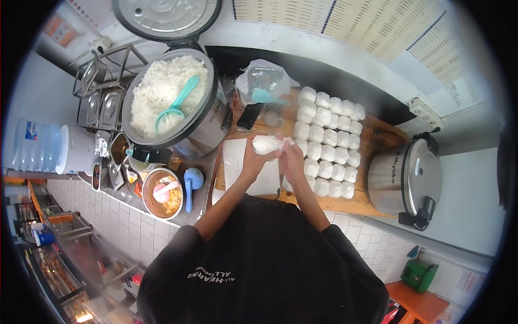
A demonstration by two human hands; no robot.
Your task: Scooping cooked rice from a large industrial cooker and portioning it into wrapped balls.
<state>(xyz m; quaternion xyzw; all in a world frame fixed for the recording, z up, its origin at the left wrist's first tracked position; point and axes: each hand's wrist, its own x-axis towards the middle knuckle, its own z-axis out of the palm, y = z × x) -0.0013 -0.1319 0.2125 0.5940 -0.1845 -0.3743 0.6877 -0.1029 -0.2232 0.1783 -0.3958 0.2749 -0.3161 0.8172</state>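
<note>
A white paper-wrapped bundle (pixel 266 144) is held above a stack of white paper sheets (pixel 243 168). My left hand (pixel 254 160) grips its body from the left. At its right end, the fingers of my right hand (pixel 292 156) pinch the gathered paper. Rows of similar wrapped bundles (pixel 330 137) stand on the wooden board (pixel 368 141) just right of my hands. On the left, an open rice cooker (pixel 127 101) is full of cooked white rice (pixel 162 81), with a turquoise scoop (pixel 177 106) lying on the rice.
A metal bowl (pixel 144 202) of orange-coloured food holds a pink scoop, beside a blue scoop (pixel 194 179). A phone (pixel 250 116), a clear cup (pixel 272 114) and a plastic bag (pixel 247 85) with a turquoise spatula (pixel 268 96) lie beyond the paper. A closed Miyako cooker (pixel 386 174) stands right.
</note>
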